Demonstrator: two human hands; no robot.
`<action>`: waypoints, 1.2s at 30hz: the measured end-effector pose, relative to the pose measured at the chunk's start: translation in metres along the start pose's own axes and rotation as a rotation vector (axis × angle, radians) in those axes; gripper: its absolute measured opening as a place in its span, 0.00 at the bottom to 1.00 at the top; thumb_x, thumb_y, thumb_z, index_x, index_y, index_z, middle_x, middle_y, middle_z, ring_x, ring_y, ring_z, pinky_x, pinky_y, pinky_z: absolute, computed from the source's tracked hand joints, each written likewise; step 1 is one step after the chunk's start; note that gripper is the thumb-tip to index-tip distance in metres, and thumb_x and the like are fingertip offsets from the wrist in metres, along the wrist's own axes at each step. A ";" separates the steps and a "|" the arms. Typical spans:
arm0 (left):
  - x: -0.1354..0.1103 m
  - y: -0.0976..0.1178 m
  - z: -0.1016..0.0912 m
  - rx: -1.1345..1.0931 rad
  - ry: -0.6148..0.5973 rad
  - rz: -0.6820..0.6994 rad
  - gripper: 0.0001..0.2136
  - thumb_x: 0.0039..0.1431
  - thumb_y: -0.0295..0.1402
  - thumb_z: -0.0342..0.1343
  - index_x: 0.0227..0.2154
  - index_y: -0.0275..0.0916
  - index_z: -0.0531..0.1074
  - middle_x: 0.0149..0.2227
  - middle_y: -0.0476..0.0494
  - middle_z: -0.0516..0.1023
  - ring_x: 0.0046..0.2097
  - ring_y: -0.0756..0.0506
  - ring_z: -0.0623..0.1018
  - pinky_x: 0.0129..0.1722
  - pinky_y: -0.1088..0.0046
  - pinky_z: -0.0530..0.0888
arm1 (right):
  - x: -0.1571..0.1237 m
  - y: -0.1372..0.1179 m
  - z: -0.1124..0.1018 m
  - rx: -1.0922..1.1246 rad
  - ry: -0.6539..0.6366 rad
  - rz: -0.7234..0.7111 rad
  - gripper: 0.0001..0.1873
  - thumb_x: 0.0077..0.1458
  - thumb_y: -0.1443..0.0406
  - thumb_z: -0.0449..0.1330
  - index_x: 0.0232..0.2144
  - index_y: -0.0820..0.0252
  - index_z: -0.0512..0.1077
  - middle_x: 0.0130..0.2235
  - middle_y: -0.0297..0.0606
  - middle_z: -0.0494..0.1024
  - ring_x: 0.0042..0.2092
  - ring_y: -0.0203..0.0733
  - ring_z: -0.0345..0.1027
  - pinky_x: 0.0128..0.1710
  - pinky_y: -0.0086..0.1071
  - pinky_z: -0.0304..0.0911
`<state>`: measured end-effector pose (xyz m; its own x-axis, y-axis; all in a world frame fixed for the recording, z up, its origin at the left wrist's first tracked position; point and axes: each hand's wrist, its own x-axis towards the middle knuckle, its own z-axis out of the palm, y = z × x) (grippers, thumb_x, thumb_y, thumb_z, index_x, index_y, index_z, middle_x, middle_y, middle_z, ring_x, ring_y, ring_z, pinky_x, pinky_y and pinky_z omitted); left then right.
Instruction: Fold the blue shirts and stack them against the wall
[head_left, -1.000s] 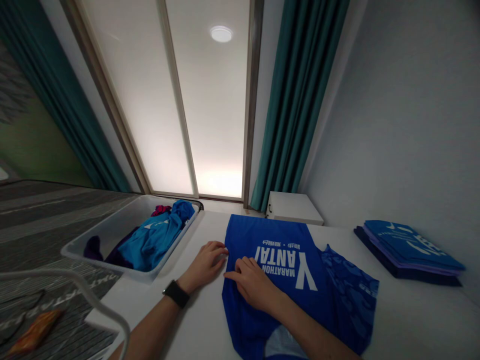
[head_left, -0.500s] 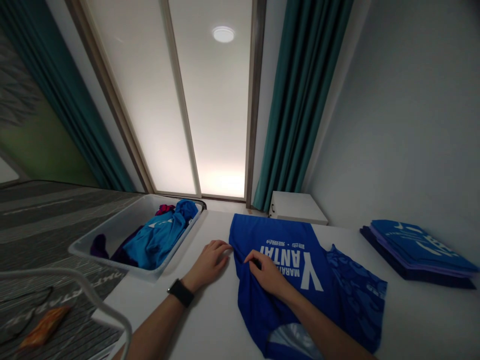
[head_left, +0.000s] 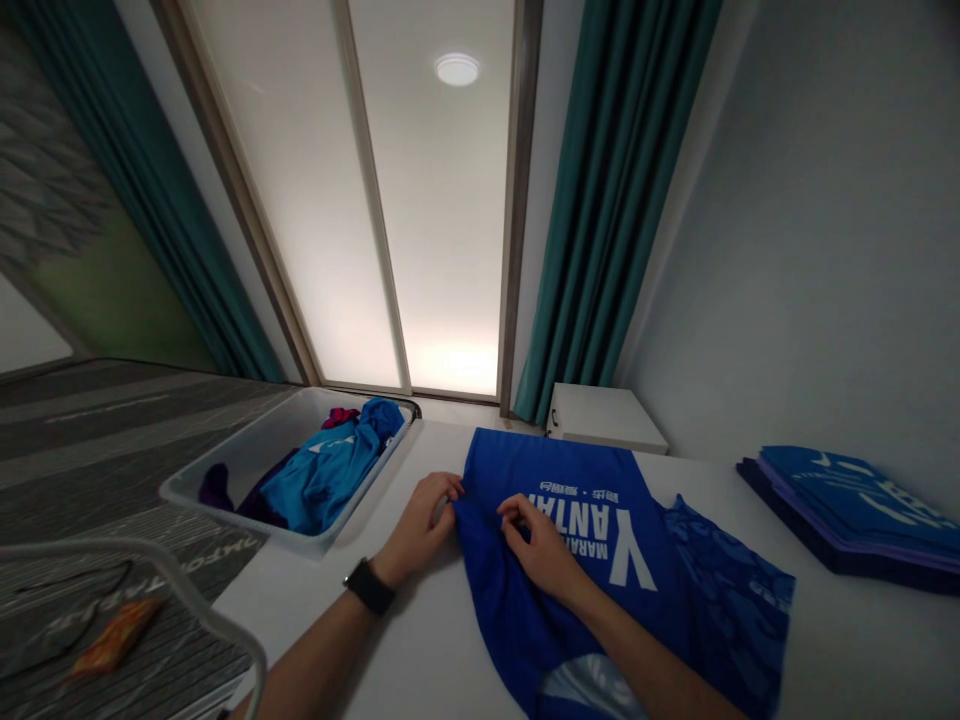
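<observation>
A blue sports shirt (head_left: pixel 559 455) with white lettering is spread on the white table, its printing upside down from where I look. At its left edge my left hand (head_left: pixel 424 525), with a black watch on the wrist, has thumb and fingers closed on the fabric. My right hand (head_left: pixel 536 545) rests over the shirt's front, left of the big letter, with thumb and forefinger curled together on the cloth. The left side of the shirt is bunched below the hands. My right forearm covers part of its lower portion.
A translucent plastic bin (head_left: pixel 225 455) at the left holds crumpled clothes (head_left: pixel 326 480). A stack of folded clothes (head_left: pixel 862 510) lies at the right beside the wall. A white cabinet (head_left: pixel 607 415) stands behind the table (head_left: pixel 420 650). A grey curved tube (head_left: pixel 172 570) crosses the lower left.
My left hand has closed on the shirt's left edge, which has shifted a little toward it. My right hand stays at nearly the same place on the cloth. The view has swung slightly left.
</observation>
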<state>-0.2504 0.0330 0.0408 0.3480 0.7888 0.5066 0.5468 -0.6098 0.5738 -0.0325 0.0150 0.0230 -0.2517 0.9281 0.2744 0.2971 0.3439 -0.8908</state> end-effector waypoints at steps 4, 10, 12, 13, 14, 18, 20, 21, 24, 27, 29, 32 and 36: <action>-0.009 0.004 -0.026 0.060 -0.106 -0.028 0.07 0.61 0.32 0.45 0.34 0.39 0.69 0.32 0.45 0.75 0.37 0.45 0.74 0.42 0.68 0.70 | -0.002 -0.004 0.002 -0.082 -0.039 -0.053 0.09 0.57 0.69 0.51 0.37 0.57 0.70 0.36 0.36 0.73 0.40 0.41 0.68 0.44 0.36 0.62; -0.015 -0.016 -0.053 0.287 -0.279 -0.146 0.13 0.65 0.32 0.43 0.38 0.39 0.73 0.32 0.44 0.76 0.34 0.46 0.74 0.39 0.70 0.68 | -0.003 -0.008 0.003 -0.147 -0.085 -0.072 0.10 0.58 0.71 0.50 0.35 0.57 0.71 0.37 0.37 0.74 0.41 0.42 0.68 0.44 0.36 0.62; -0.014 -0.023 -0.052 0.350 -0.250 -0.192 0.13 0.64 0.33 0.43 0.43 0.38 0.72 0.37 0.40 0.75 0.39 0.43 0.74 0.42 0.67 0.68 | -0.003 -0.008 0.003 -0.162 -0.084 -0.072 0.10 0.58 0.71 0.50 0.35 0.57 0.71 0.37 0.37 0.74 0.41 0.42 0.68 0.44 0.37 0.62; -0.014 -0.024 -0.050 0.375 -0.273 -0.200 0.14 0.64 0.34 0.44 0.45 0.37 0.72 0.39 0.39 0.75 0.41 0.42 0.74 0.44 0.65 0.68 | -0.003 -0.009 0.003 -0.169 -0.084 -0.074 0.10 0.58 0.71 0.49 0.34 0.57 0.71 0.37 0.37 0.74 0.41 0.42 0.68 0.44 0.37 0.62; -0.013 -0.024 -0.046 0.396 -0.308 -0.203 0.15 0.64 0.35 0.45 0.46 0.38 0.72 0.40 0.38 0.74 0.43 0.41 0.73 0.46 0.63 0.68 | -0.003 -0.009 0.003 -0.175 -0.085 -0.077 0.10 0.58 0.71 0.49 0.34 0.57 0.71 0.36 0.37 0.74 0.40 0.42 0.68 0.43 0.37 0.62; -0.010 -0.013 -0.021 0.409 -0.393 -0.281 0.19 0.65 0.42 0.44 0.54 0.42 0.67 0.49 0.37 0.71 0.52 0.37 0.69 0.52 0.55 0.63 | -0.003 -0.007 0.004 -0.187 -0.091 -0.098 0.11 0.58 0.71 0.49 0.33 0.57 0.71 0.36 0.37 0.73 0.40 0.42 0.68 0.43 0.36 0.62; -0.005 -0.008 -0.008 0.393 -0.377 -0.342 0.20 0.64 0.43 0.46 0.55 0.43 0.65 0.53 0.37 0.68 0.55 0.36 0.66 0.54 0.52 0.61 | -0.002 -0.005 0.004 -0.189 -0.090 -0.107 0.11 0.58 0.71 0.49 0.33 0.57 0.71 0.35 0.37 0.73 0.40 0.42 0.68 0.43 0.36 0.62; -0.002 -0.006 -0.002 0.379 -0.363 -0.353 0.20 0.62 0.44 0.48 0.54 0.43 0.66 0.53 0.37 0.68 0.55 0.35 0.65 0.54 0.52 0.60 | -0.002 -0.005 0.005 -0.190 -0.088 -0.110 0.11 0.57 0.72 0.50 0.33 0.57 0.71 0.35 0.37 0.73 0.40 0.42 0.68 0.43 0.36 0.62; 0.009 -0.005 0.009 0.246 -0.305 -0.375 0.13 0.53 0.41 0.56 0.39 0.41 0.70 0.45 0.41 0.72 0.50 0.37 0.68 0.50 0.58 0.64 | -0.002 -0.004 0.005 -0.195 -0.086 -0.105 0.11 0.56 0.73 0.50 0.32 0.57 0.71 0.35 0.37 0.73 0.41 0.42 0.68 0.44 0.36 0.62; 0.018 -0.006 0.010 -0.144 -0.241 -0.520 0.08 0.50 0.37 0.55 0.26 0.40 0.63 0.27 0.50 0.67 0.34 0.46 0.70 0.34 0.71 0.66 | -0.001 -0.004 0.006 -0.194 -0.092 -0.100 0.12 0.56 0.73 0.49 0.32 0.57 0.71 0.35 0.37 0.73 0.41 0.42 0.68 0.44 0.36 0.61; 0.022 -0.007 0.003 -0.435 -0.188 -0.601 0.10 0.49 0.37 0.55 0.25 0.41 0.59 0.22 0.56 0.61 0.26 0.51 0.65 0.26 0.76 0.62 | -0.002 -0.004 0.006 -0.192 -0.097 -0.095 0.11 0.56 0.73 0.49 0.32 0.57 0.71 0.35 0.37 0.73 0.41 0.42 0.68 0.44 0.36 0.61; 0.023 -0.010 -0.016 -0.596 -0.132 -0.647 0.12 0.46 0.34 0.58 0.32 0.40 0.61 0.25 0.56 0.64 0.24 0.53 0.65 0.23 0.79 0.61 | -0.002 -0.005 0.005 -0.191 -0.099 -0.085 0.11 0.56 0.73 0.49 0.32 0.57 0.70 0.35 0.36 0.73 0.41 0.42 0.68 0.44 0.36 0.61; 0.020 -0.023 -0.043 -0.248 -0.118 -0.588 0.16 0.47 0.26 0.55 0.41 0.40 0.66 0.29 0.54 0.66 0.25 0.52 0.67 0.24 0.78 0.62 | -0.002 -0.007 0.004 -0.198 -0.106 -0.083 0.11 0.56 0.73 0.49 0.32 0.57 0.70 0.35 0.37 0.73 0.41 0.41 0.67 0.44 0.36 0.61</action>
<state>-0.2890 0.0594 0.0657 0.1333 0.9911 -0.0034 0.4848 -0.0622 0.8724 -0.0380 0.0098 0.0269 -0.3745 0.8791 0.2948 0.4435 0.4491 -0.7757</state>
